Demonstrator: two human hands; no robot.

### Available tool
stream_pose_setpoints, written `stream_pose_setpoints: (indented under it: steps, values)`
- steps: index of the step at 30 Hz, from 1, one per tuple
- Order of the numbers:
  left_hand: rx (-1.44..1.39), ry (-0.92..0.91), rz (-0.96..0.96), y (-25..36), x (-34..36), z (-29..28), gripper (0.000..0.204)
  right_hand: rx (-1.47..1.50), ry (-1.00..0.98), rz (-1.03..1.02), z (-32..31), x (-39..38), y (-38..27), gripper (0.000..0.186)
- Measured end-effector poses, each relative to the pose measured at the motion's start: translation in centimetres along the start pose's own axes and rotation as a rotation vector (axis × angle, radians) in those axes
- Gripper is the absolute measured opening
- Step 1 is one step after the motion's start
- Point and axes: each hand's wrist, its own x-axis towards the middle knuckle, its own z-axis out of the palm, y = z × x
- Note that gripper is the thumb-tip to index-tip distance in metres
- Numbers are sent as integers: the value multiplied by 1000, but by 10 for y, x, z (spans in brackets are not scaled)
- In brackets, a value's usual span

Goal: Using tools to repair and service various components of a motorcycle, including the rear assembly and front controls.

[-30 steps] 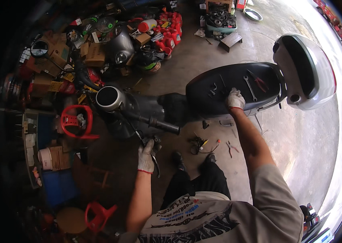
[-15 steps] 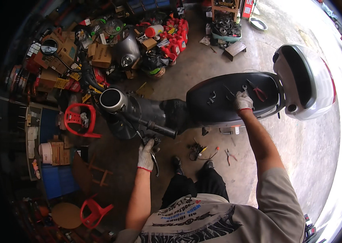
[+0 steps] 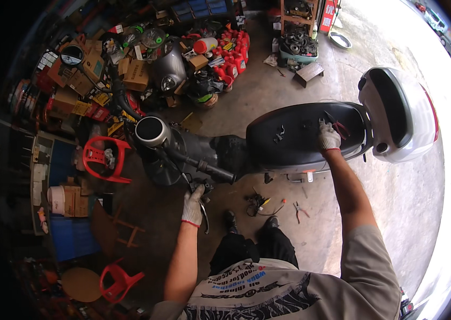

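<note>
Both of my hands wear white knit gloves. My left hand [image 3: 192,207] is closed on a black brake lever assembly [image 3: 204,216] below the scooter's handlebar grip [image 3: 216,172]; the lever hangs down beside my wrist. My right hand [image 3: 330,137] reaches over the black scooter seat [image 3: 279,120], its fingers drawn together against the tools there; what they hold is too small to make out. Red-handled pliers [image 3: 340,129] lie right beside those fingers, partly covered. A small metal bracket-like part [image 3: 279,134] rests on the seat's left half.
Wiring with connectors [image 3: 257,204] and another pair of pliers [image 3: 301,211] lie on the floor near my feet. A white top box [image 3: 400,114] sits behind the seat. Boxes [image 3: 136,74], red bottles [image 3: 239,61] and red chairs [image 3: 93,154] crowd the left and far side.
My right hand has shifted slightly right and farther along the seat, up against the red-handled pliers. The long thin tool and wrench seen earlier no longer show clearly. My left hand keeps its hold.
</note>
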Motion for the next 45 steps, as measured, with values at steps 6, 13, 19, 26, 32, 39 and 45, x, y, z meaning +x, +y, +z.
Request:
stream_pose_setpoints:
  steps: [6,13,19,26,32,39,45]
  values:
    - [-27,-21,4,-3,1,-1,23,42,12,38,-23,-23,3,38]
    - [-39,-2,-19,-3,0,-9,33,-11,35,-50,-28,-35,4,27]
    - [-213,-196,-43,-4,20,28,23,1414,-292,34,30,-61,149,28]
    - [-386,-348,-54,-6,11,-36,27,2233,-760,156,-45,-268,-76,36]
    - [-210,-248,46,-20,13,-26,31,1757,-579,120,-93,-330,-203,20]
    - [444,114,318,-48,28,-28,38,1019,-311,-143,-102,-344,-299,29]
    - [533,95,295,-24,17,-32,39,776,-206,-301,-98,-350,-324,34]
